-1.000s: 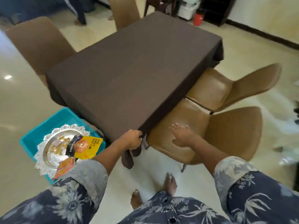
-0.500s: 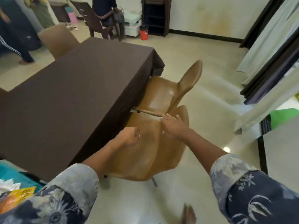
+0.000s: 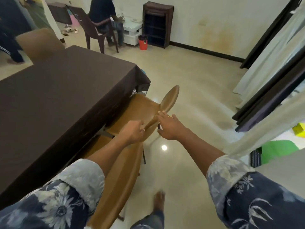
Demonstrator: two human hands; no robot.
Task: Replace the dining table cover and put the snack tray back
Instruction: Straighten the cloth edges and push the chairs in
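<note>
Brown cover [image 3: 57,96] is lying smooth over the whole counter [image 3: 108,105], its skirt hanging down the long side. A second ago the left hand [image 3: 132,133] was pinching the cloth at the counter's near corner. Now it is off the fabric and curling round the top edge of the near chair [image 3: 118,176] beside the counter's long side. The right hand [image 3: 170,128] is reaching in just beyond that same edge, fingers straight and spread, gripping nothing. The two hands are working close together but apart from each other.

Judging by that shift, the cover step is looking finished and the person is now tidying the seating. The snack tray is sitting out of view, so putting it back is not yet done.

By count:
- Two hands are showing.
- Two tan chairs are standing along this side of the counter, the near one and the far chair [image 3: 170,96] beyond it.
- A third tan chair [image 3: 39,42] is waiting at the counter's far side.
- One dark chair [image 3: 85,25] is carrying a seated person past the counter's far end.
- One red bin [image 3: 143,42] is standing near that chair.
</note>
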